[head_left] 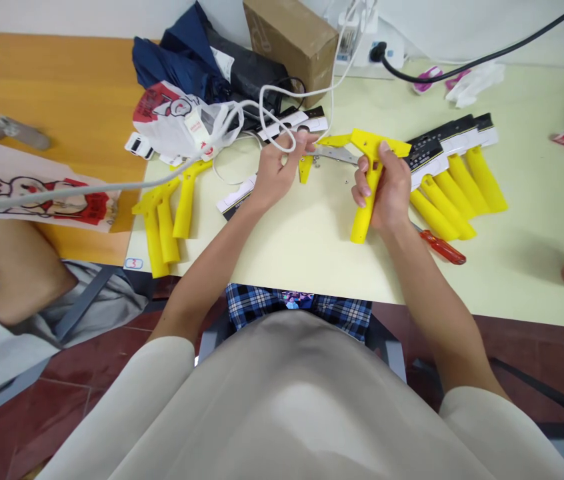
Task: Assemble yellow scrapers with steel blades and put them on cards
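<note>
My right hand (393, 183) is closed around a yellow T-shaped plastic handle (373, 175), its grip pointing toward me. My left hand (282, 167) reaches to the left of it, thumb and fingers drawn together; what they hold, if anything, I cannot make out. A flat grey metal strip (336, 154) spans the space between both hands. Just by my left fingertips are a yellow plastic piece (305, 169) and a few tiny metal parts (317, 160), perhaps screws. A white cable (277, 137) loops across my left fingers.
To the right lie several yellow handles (485, 180) with black-and-white parts (425, 160), beside a red screwdriver (442, 248). More yellow handles (151, 233) lie left. A cardboard box (295, 43), plastic bag (167, 117) and power strip (387, 57) stand behind. Another person's arm (22, 267) is at left.
</note>
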`<state>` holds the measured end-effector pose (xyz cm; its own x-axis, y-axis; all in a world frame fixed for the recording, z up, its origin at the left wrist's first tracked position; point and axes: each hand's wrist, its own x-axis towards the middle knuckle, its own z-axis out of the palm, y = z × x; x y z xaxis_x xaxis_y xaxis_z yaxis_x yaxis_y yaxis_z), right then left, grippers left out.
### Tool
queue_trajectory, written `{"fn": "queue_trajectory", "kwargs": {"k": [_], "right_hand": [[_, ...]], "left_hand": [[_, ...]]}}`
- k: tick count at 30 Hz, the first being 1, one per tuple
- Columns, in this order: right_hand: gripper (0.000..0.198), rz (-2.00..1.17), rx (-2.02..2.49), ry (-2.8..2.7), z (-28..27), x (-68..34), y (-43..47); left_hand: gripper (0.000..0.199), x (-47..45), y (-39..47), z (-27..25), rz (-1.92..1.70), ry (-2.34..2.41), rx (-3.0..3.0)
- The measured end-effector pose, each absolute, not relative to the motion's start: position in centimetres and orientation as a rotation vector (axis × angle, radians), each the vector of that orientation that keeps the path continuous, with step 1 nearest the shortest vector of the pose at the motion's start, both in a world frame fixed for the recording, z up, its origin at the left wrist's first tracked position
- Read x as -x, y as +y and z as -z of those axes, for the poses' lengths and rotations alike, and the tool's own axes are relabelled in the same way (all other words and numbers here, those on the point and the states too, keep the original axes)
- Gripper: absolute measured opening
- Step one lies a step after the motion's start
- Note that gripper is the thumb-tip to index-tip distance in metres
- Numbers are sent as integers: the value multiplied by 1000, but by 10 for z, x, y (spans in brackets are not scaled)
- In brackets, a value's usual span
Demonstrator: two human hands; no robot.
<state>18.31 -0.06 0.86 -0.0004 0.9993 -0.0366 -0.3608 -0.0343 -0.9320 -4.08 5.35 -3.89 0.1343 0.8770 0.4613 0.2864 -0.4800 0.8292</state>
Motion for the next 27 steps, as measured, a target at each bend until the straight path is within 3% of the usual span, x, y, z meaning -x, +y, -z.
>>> {"fn": "queue_trajectory", "kwargs": {"k": [6,13,27], "right_hand": [[72,-1399,1009,-895,2,-193,6],[64,-1416,960,-817,-3,-188,5],[66,-1569,1009,-801,5,-181,3]], "left_hand": [[53,46,59,58,-1030,1192,-2366],[17,42,53,56,-830,1297,-2455],[13,31,45,56,-928,1191,-2497]]}}
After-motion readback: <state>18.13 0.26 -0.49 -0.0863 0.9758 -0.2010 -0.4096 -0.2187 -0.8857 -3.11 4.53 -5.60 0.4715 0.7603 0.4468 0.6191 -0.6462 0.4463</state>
